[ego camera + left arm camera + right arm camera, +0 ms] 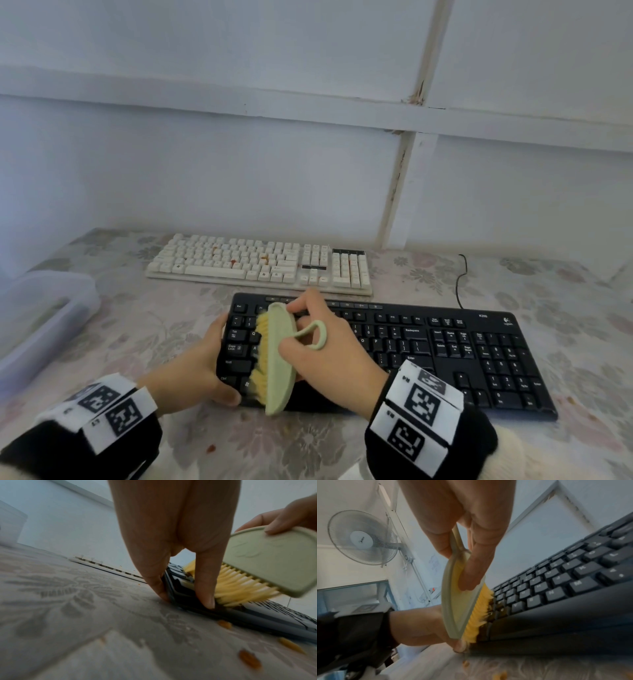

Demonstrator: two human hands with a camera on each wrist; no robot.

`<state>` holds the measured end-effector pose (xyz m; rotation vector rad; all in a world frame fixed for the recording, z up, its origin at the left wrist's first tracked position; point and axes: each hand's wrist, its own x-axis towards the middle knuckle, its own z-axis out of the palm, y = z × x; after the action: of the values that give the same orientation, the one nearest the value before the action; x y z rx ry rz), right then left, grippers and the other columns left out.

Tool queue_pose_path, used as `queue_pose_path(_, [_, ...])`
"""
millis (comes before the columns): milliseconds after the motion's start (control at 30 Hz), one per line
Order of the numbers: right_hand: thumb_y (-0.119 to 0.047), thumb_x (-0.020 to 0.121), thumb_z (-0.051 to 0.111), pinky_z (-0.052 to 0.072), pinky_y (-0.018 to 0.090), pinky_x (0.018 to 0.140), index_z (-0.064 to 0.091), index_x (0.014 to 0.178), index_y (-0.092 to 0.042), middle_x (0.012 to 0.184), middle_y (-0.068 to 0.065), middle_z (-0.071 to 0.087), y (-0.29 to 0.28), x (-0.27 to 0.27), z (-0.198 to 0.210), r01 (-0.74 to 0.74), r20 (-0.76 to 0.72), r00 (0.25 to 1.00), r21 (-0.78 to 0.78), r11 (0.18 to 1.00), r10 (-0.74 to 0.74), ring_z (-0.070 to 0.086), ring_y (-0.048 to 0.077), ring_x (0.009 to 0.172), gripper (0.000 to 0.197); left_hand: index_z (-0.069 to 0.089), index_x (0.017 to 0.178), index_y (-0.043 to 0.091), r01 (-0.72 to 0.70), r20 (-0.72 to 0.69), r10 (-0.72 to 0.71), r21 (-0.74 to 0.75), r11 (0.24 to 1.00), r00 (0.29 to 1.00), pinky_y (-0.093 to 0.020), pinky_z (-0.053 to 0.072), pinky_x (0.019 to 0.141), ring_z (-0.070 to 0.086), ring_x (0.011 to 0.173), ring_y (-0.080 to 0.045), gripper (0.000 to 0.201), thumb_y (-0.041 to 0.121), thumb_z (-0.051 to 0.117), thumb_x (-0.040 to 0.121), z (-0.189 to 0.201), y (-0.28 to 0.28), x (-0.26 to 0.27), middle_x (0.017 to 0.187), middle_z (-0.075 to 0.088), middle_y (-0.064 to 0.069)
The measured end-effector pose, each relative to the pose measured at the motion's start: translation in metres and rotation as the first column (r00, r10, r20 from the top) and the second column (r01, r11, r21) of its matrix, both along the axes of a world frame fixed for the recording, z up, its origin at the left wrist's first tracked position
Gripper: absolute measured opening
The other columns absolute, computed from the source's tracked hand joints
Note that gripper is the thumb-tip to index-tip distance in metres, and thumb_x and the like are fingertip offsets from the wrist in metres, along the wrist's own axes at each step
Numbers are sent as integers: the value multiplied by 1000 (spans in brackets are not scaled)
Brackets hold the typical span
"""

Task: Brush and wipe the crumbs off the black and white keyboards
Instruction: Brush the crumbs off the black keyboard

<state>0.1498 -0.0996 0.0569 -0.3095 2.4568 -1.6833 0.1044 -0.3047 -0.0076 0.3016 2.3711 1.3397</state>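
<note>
A black keyboard (428,346) lies near me on the flowered tablecloth, and a white keyboard (260,262) with reddish crumbs sits behind it. My left hand (202,370) grips the black keyboard's left end (173,588), fingers on the far side, thumb at the front corner. My right hand (329,356) holds a pale green brush (279,359) with yellow bristles (240,586) against the left keys. The brush (455,601) stands on edge, bristles turned left. Orange crumbs (250,661) lie on the cloth before the keyboard.
A clear plastic bin (37,318) stands at the left table edge. The black keyboard's cable (460,281) runs back toward the white wall. A wall fan (362,537) shows in the right wrist view. More crumbs (210,447) dot the near cloth.
</note>
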Motion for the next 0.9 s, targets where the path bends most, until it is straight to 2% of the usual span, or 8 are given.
queue_pose_path(67, [-16,83,54,57,52,72,43,99,-24,87,17,60,0,2,2,-53,36,998,17,998,52,56,23,70,21,14,116,59,4,-4,-4,2,1000,1000,-18,49,74,57,106,-11,106,-6,76,60,1,1,0,123,49,14])
queue_pose_path(167, [-12,83,55,60,44,71,47,99,-21,100,20,63,2,-2,11,-37,45,998,-25,999,38,66,31,85,20,11,111,67,-9,9,9,19,1000,1000,-26,52,79,58,108,-16,109,4,77,52,0,-1,-1,124,51,9])
queue_pose_path(300, [-11,85,53,54,59,70,45,100,-27,101,22,64,0,-18,19,125,-63,989,-104,987,-132,63,44,91,23,7,114,69,-9,10,9,-15,1000,1000,-35,47,97,54,114,-13,113,10,80,51,-2,-3,-2,125,49,16])
queue_pose_path(433, [-13,86,51,53,60,70,41,100,-29,102,21,62,-9,-21,16,149,-87,984,-93,984,-157,62,44,92,23,4,130,60,0,30,1,-30,1000,1000,-39,47,98,55,114,-12,121,14,81,49,-4,-5,-2,126,52,15])
queue_pose_path(533, [-13,87,51,55,55,73,41,105,-24,99,14,62,-17,-10,9,54,-41,998,-24,998,-55,64,38,85,23,1,132,55,6,25,-5,-43,999,1000,-31,48,94,53,114,-12,121,12,80,51,-1,-3,-2,130,46,14])
queue_pose_path(667, [-15,86,53,55,42,66,42,106,-18,79,6,54,-19,1,8,-51,16,999,31,998,50,53,18,65,23,-1,127,51,7,11,-7,-41,999,1000,-18,49,74,57,102,-10,115,-1,77,60,3,1,0,119,51,11])
queue_pose_path(800, [-14,84,56,58,48,73,46,101,-19,103,18,61,-13,-8,18,-13,52,999,5,1000,13,66,33,89,20,4,121,55,13,7,-13,5,1000,1000,-17,50,76,56,107,-9,112,-4,78,62,1,0,0,121,49,12])
queue_pose_path(900, [-12,85,53,55,57,71,44,101,-25,103,24,61,-12,-17,22,98,-53,993,-55,994,-101,65,40,89,23,4,123,57,10,12,-10,-27,1000,1000,-25,47,92,54,112,-10,114,3,79,57,0,-2,-2,123,47,18])
